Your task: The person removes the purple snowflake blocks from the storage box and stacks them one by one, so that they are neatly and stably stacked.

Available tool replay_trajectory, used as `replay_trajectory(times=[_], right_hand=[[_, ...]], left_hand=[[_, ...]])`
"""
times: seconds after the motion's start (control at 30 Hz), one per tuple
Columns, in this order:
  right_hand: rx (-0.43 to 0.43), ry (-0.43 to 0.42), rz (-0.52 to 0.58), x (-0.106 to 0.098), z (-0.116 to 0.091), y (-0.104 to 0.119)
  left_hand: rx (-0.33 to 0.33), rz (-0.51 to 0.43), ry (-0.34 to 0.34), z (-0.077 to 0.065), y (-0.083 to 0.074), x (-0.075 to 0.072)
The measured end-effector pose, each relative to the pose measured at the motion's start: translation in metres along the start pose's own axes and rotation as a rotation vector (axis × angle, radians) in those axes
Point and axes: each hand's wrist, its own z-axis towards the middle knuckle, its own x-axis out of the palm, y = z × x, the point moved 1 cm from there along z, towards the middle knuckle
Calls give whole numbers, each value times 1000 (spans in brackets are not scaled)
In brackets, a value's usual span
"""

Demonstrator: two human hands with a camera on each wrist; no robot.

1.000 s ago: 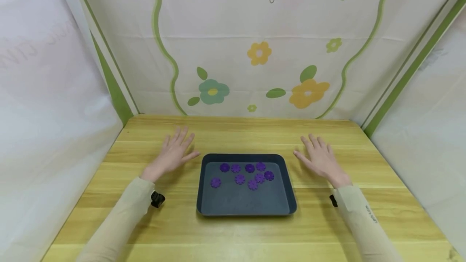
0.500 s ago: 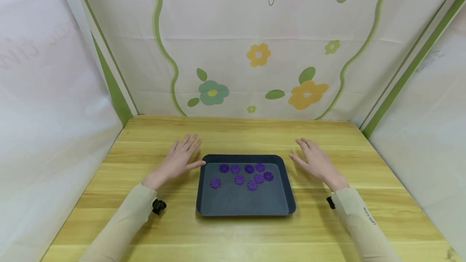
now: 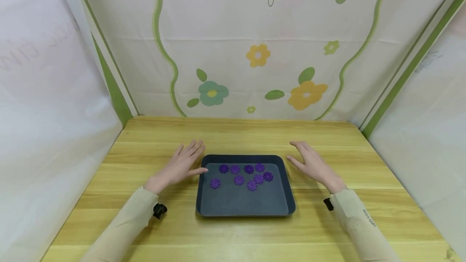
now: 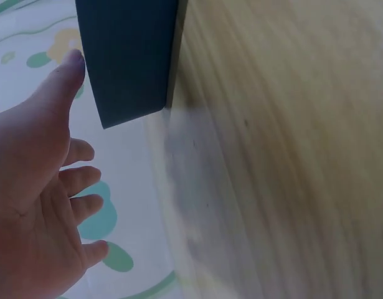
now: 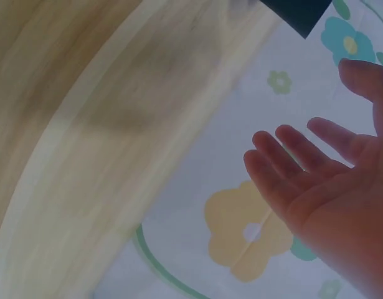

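Left hand and right hand, both spread – should meet side edges of tray evenly, without sliding purple discs

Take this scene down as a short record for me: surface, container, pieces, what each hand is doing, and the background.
Surface: wooden table
Container: dark tray, flat on the table
Pieces: nine purple flower-shaped discs, mostly toward the tray's far side
Left hand: holds nothing; thumb over the tray's left rim in the head view, contact unclear
Right hand: holds nothing; right of the tray, apart from it
Background: white sheet printed with flowers
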Motion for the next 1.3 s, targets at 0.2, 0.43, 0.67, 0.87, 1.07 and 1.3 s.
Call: replay_trajectory(times=[0.2,0.43,0.67,0.87,1.07,1.3], right_hand=[[-70,-32,51,2,1,6],[-118,-22,102,3,5,15],[-112,19,164,3,7,26],[-148,56,217,5,9,33],[-174,117,258,8,12,38],[-194,180,239,10,15,45]], left_hand=[[36,12,-10,-3,-2,3],[72,2,-24,-5,-4,3],[88,-3,0,-6,-6,4],[108,6,-7,-5,-7,4],[110,11,2,-4,-8,3],[101,13,21,-4,-9,4]])
